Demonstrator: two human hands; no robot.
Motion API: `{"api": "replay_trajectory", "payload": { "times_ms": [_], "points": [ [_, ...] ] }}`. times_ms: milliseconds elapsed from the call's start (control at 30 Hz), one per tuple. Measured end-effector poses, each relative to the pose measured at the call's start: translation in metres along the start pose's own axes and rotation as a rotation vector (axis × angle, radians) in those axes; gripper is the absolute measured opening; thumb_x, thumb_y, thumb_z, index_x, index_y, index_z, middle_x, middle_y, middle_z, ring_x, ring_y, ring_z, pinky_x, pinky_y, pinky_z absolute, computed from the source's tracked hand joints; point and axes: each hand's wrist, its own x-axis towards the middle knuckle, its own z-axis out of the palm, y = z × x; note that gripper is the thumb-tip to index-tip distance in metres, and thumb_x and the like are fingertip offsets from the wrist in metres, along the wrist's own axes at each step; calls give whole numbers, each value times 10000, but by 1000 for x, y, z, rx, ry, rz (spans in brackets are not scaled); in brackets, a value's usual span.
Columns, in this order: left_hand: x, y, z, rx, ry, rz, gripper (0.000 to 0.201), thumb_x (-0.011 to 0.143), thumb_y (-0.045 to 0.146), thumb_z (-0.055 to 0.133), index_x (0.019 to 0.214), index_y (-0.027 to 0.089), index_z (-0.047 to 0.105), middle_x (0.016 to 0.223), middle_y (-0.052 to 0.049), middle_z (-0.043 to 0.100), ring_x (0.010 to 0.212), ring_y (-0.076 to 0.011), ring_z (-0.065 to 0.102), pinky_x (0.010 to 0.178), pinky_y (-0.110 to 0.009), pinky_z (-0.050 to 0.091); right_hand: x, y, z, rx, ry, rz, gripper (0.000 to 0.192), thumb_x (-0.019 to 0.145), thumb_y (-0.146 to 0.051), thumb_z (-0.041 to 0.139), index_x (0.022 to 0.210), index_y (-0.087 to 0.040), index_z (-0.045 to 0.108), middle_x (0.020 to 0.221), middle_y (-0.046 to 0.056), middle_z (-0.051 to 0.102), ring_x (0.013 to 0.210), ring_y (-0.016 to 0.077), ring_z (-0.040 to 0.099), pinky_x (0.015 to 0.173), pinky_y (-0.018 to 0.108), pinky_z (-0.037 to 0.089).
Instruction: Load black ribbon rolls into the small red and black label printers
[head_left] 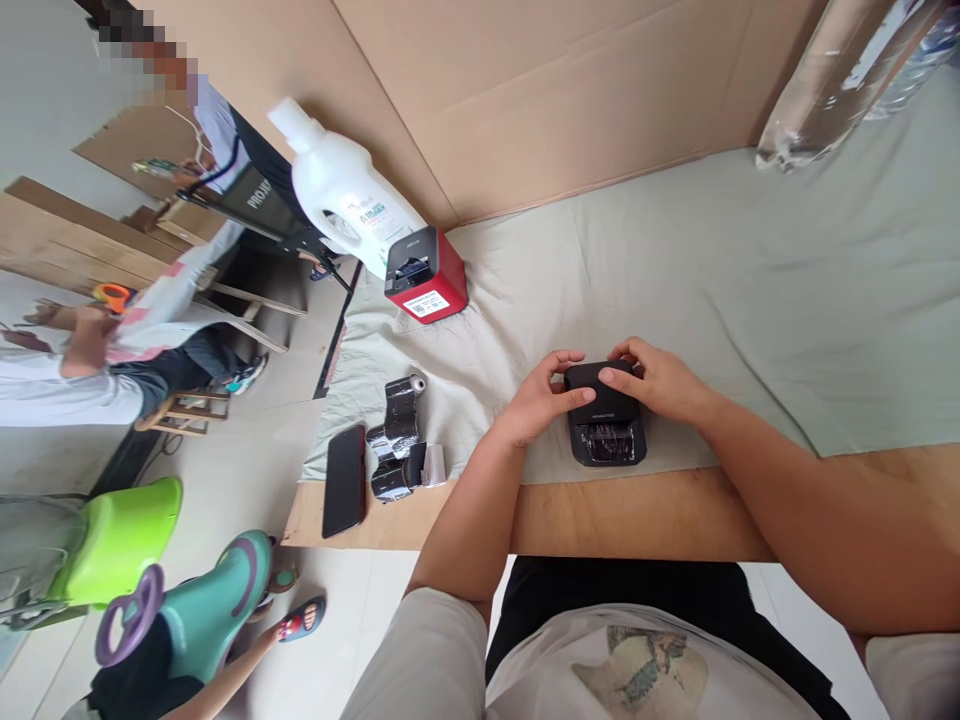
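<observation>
Much is cut off or blurred here. Top right, a clear plastic-wrapped roll (840,85) is cropped by the frame edge & its contents can't be made out. The face of a person at upper left is pixelated; a second person in a pink-and-white top (150,320) is seen only in part, seated on a wooden stool. Bottom left, a green plastic ride-on toy (195,610) is partly out of frame, w/ a foot in a sandal beside it. The underside of the small black box-shaped label printer (604,415) & most of its top are hidden by fingers; print on its front is too small to be read.

The printer is matte black w/ rounded corners, and a glossy dark roll is seen in its open front slot. It sits on the pale grey-green cloth (750,300), near the front edge of the wooden tabletop (637,520), directly ahead of the person.

The left hand (541,398) is curled against the printer's left side, thumb on the top. The right hand (660,385) is laid over the top & right side, fingers bent around it. Both are grasping the printer.

Further left, a red-and-black printer (426,275) stands on the cloth, a white plastic detergent bottle (341,190) just behind it. Near the tabletop's left edge a black smartphone (344,480) lies flat, beside black glossy ribbon rolls (396,450). Brown cardboard sheets (540,90) line the back.
</observation>
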Motion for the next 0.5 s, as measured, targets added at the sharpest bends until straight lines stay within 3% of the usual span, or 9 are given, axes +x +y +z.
{"api": "replay_trajectory", "payload": {
  "times_ms": [167,367,500],
  "points": [
    [5,-3,-1,-157,40,-6,663,551,379,902,1128,203,625,1156,-67,606,925,-169,617,797,-293,497,2,2,1,233,-191,-24,719,711,-586,747,1282,-235,485,1240,103,644,1090,287,639,884,428,550],
    [6,-4,2,-160,71,3,637,545,340,905,1102,194,632,1109,-63,627,862,-148,613,759,-278,493,7,7,2,298,-225,0,694,688,-529,792,1239,-230,493,1180,90,661,1087,301,643,918,462,555],
    [9,-7,2,-186,100,17,625,531,313,909,1085,189,647,1065,-51,638,841,-138,607,745,-261,490,7,8,9,371,-165,30,690,650,-517,830,1198,-234,524,1177,83,660,1101,297,633,934,454,541]
  ]
}}
